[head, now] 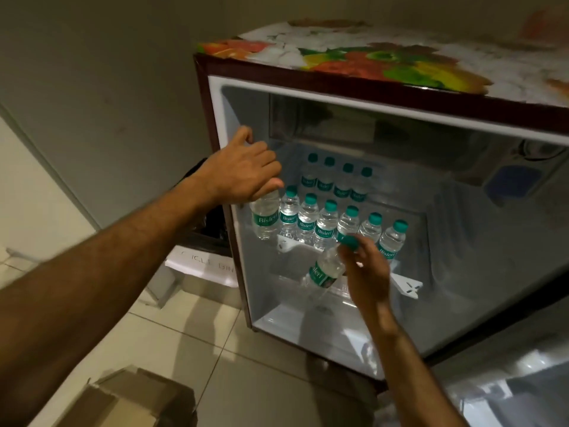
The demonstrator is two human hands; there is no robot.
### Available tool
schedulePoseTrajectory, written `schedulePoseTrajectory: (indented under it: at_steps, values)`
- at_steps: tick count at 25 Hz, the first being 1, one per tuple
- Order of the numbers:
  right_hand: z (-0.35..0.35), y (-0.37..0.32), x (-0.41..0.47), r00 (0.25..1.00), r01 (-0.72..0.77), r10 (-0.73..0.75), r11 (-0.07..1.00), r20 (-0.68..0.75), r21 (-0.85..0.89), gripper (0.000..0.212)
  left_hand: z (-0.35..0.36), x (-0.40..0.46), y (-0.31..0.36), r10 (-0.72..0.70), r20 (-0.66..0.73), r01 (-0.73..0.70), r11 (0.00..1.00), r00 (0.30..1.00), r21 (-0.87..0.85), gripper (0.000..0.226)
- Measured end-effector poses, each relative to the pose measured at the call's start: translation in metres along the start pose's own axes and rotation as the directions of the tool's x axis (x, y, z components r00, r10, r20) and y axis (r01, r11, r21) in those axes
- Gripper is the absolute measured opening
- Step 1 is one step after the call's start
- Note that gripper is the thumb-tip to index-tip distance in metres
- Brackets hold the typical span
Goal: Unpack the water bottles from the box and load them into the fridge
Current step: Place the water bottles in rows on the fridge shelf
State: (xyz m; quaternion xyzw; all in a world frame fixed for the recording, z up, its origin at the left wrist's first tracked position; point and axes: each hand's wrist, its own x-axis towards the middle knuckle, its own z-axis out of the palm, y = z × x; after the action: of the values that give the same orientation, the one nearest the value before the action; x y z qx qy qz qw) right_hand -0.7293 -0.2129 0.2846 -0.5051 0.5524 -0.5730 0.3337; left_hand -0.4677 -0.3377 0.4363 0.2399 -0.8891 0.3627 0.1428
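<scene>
Head view looked down into the open fridge (354, 124), where the water bottles stood on a shelf in two rows: a back row of four bottles (335, 180) with teal caps, and a front row (326, 224) running from the left wall toward the right. At the left end of that front row, the left hand (243, 167) came down over the top of one bottle (264, 218) — its grip was curled round the neck and cap, so the cap was hidden, while the clear body and green label showed below the fingers. This bottle stood upright, just beside the next one in the row.

Lower and in front of the shelf, the right hand (366, 272) held a second bottle (324, 272) tilted, its base pointing down and left, its teal cap up by the fingertips. The grip here pinched the bottle at the cap and neck; the bottle looked blurred, and it hung apart from the shelf and the row behind it.

Around the shelf, the white inner walls of the fridge were bare, and a freezer compartment (323, 121) sat at the top. The fridge top carried a colourful fruit-print cover (369, 60). To the left of the fridge stood a bin (206, 235) with a paper label, its writing only partly legible. On the tiled floor (246, 380), at the bottom left corner, lay an open cardboard box (129, 402) — its contents could not be seen.
</scene>
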Motion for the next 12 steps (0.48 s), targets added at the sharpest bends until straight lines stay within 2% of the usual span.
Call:
schedulePoseTrajectory:
  at_steps: [3,7,10,12]
  values:
    - [-0.003,-0.005,0.02,0.993,-0.076,0.088,0.984,-0.075,0.159,0.033,0.011,-0.003,-0.005,0.093,-0.003,-0.093,0.991,0.996,0.097,0.044]
    - [0.004,-0.017,0.042,0.919,-0.058,0.219,0.898,-0.328,0.436,0.011,0.028,-0.003,-0.001,0.125,-0.068,-0.109,0.974,0.99,0.199,0.042]
    - [0.007,-0.029,0.069,0.845,-0.032,0.322,0.827,-0.427,0.561,0.012,0.034,-0.004,-0.002,0.127,-0.009,-0.122,0.97,0.992,0.209,0.054]
    - [0.009,-0.034,0.089,0.814,0.002,0.339,0.811,-0.473,0.584,0.016,0.036,-0.005,-0.001,0.114,-0.026,-0.105,0.967,0.993,0.233,0.055]
